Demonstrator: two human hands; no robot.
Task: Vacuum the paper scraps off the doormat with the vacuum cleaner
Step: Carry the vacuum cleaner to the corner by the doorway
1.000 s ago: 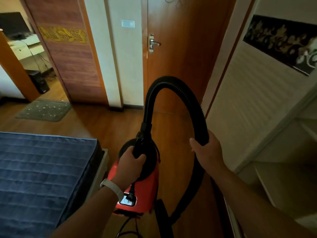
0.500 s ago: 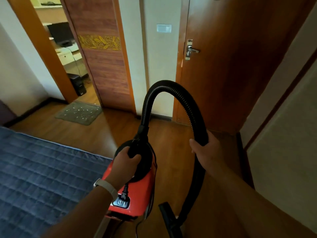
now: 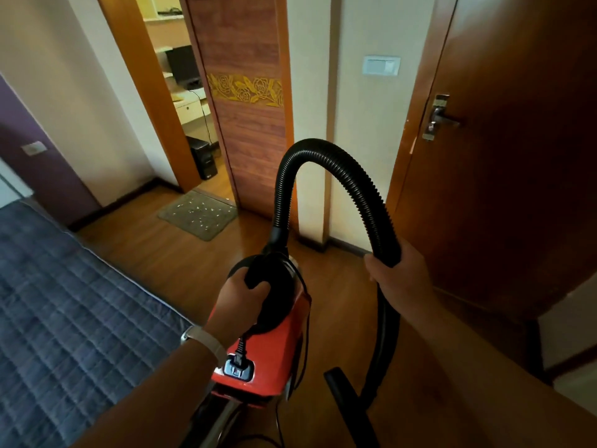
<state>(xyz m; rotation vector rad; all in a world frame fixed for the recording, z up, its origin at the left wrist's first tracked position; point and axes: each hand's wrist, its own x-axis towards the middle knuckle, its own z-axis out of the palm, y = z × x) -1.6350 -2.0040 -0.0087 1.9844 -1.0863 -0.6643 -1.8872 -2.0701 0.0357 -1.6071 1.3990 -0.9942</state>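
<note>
- My left grip [image 3: 240, 297] is closed around the black handle on top of the red vacuum cleaner [image 3: 274, 347]. A pale wristband [image 3: 203, 339] sits on that wrist.
- The machine seems to hang above the wooden floor [image 3: 181, 260], but its underside is dark and I cannot see it well.
- My right grip [image 3: 399, 276] clasps the black ribbed hose [image 3: 326, 150] on the side where it goes down.
- The hose rises from the front of the vacuum cleaner and bends in a high arch. It passes through my right grip and goes down to the black nozzle [image 3: 345, 392] near the lower edge.
- A black plug [image 3: 240, 350] sits at the back of the red body, with a thin cord beside it.
- The doormat [image 3: 197, 215] lies on the floor before the open doorway, ahead on the left, well apart from the vacuum cleaner.
- Small pale paper scraps [image 3: 202, 210] are scattered over the doormat.
- A bed [image 3: 64, 302] with a blue quilted cover is on my left, and a closed brown door [image 3: 504, 156] is on my right.
</note>
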